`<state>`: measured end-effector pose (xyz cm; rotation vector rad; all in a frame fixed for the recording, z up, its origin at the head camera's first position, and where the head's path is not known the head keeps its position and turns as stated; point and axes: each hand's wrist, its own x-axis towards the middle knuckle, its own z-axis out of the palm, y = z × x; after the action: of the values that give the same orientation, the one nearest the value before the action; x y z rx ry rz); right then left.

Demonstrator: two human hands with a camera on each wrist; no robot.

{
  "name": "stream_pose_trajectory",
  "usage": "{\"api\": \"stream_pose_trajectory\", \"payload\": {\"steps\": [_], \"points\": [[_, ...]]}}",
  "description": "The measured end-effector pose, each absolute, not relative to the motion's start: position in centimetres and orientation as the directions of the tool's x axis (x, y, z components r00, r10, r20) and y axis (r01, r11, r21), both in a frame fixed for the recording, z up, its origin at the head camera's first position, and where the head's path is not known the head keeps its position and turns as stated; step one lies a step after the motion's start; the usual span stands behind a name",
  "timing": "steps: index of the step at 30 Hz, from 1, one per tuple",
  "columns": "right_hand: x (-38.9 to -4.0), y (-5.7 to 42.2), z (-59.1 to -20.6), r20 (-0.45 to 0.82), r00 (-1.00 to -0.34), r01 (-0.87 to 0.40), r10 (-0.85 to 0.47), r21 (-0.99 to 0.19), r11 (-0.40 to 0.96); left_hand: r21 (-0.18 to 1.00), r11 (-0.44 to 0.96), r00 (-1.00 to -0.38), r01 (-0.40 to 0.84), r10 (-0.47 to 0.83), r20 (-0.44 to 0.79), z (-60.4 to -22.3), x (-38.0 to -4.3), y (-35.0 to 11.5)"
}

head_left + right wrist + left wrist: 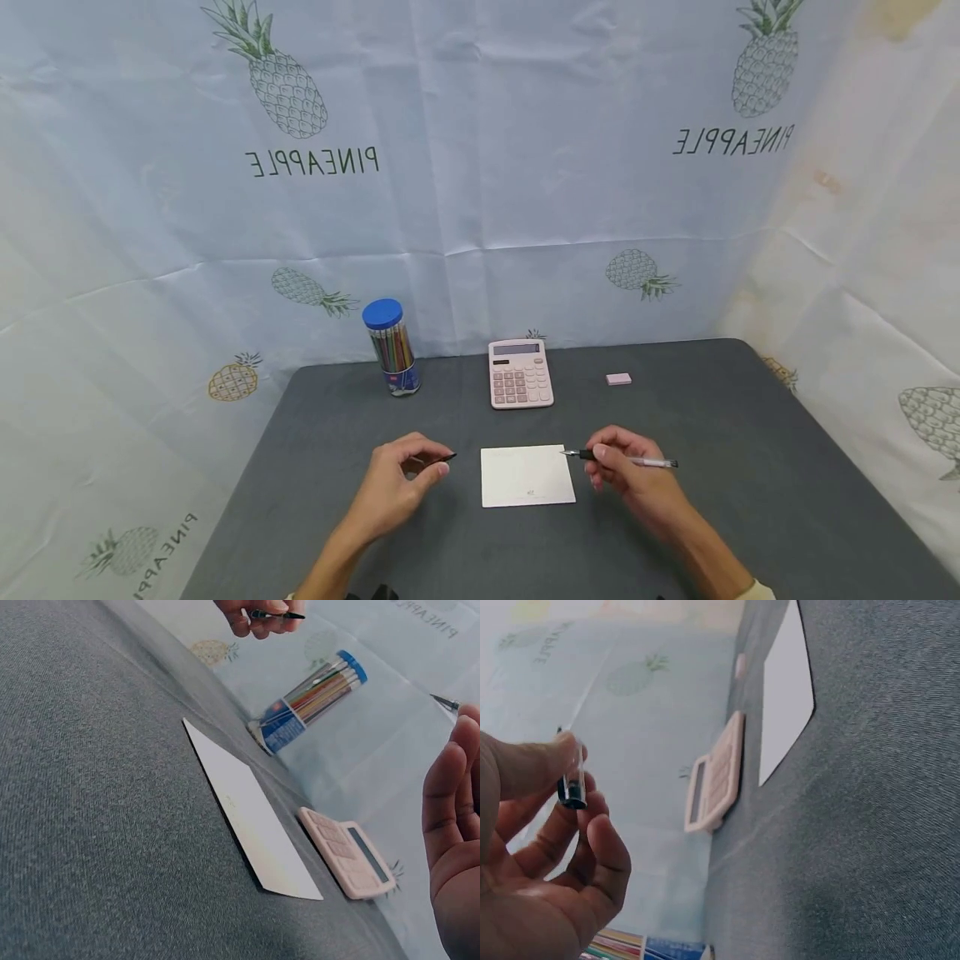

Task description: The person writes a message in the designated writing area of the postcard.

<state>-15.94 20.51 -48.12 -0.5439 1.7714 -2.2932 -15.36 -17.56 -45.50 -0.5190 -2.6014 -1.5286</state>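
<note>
A pen (652,462) with a clear barrel, black grip and bare metal tip is held in my right hand (633,475), its tip pointing left above the right edge of a white card (525,479). Between thumb and fingers my left hand (397,483) pinches a pen cap (573,776), clear with a black end, to the left of the card. In the right wrist view the pen's tip (444,700) shows past the fingers, while most of its barrel is hidden. The card lies flat on the dark table, with a small mark near its lower edge.
Behind the card lies a pink calculator (521,375). A clear tub of pencils (392,348) with a blue lid stands at the back left, and a small pink eraser (618,379) lies at the back right. Pineapple-print cloth (480,200) hangs around the dark table (315,433).
</note>
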Motion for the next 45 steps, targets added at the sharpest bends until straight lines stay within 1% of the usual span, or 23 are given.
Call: {"api": "stream_pose_trajectory", "payload": {"steps": [9, 16, 21, 26, 36, 39, 45], "points": [[-16.2, 20.2, -48.3, 0.202, -0.913, -0.107, -0.355, -0.957, -0.268, 0.873, 0.465, -0.989, 0.146, 0.095, 0.114, -45.7, -16.0, -17.6], [-16.3, 20.0, -48.5, 0.184, -0.919, -0.088, -0.348, -0.958, -0.274, 0.872, 0.482, -0.997, 0.081, 0.042, 0.069, -46.4, -16.1, -18.3], [-16.4, 19.9, -48.7, 0.183, -0.92, -0.083, -0.348, -0.955, -0.283, 0.85, 0.526, -0.999, 0.028, -0.011, 0.04, -47.1, -16.0, -19.0], [-16.5, 19.7, -48.8, 0.169, -0.921, -0.071, -0.351, -0.959, -0.275, 0.81, 0.586, -0.997, -0.003, -0.063, 0.042, -47.9, -16.3, -19.5], [-16.4, 18.9, -48.8, 0.143, -0.917, -0.043, -0.372, -0.964, -0.263, 0.688, 0.725, -0.995, -0.037, -0.092, 0.044, -49.4, -16.9, -20.2], [-16.4, 18.8, -48.8, 0.134, -0.918, -0.032, -0.372, -0.963, -0.268, 0.665, 0.745, -0.994, -0.047, -0.099, 0.041, -49.7, -17.0, -20.3], [-16.6, 18.8, -48.9, 0.129, -0.922, -0.031, -0.364, -0.965, -0.262, 0.656, 0.753, -0.991, -0.048, -0.119, 0.065, -50.0, -17.1, -20.3]]}}
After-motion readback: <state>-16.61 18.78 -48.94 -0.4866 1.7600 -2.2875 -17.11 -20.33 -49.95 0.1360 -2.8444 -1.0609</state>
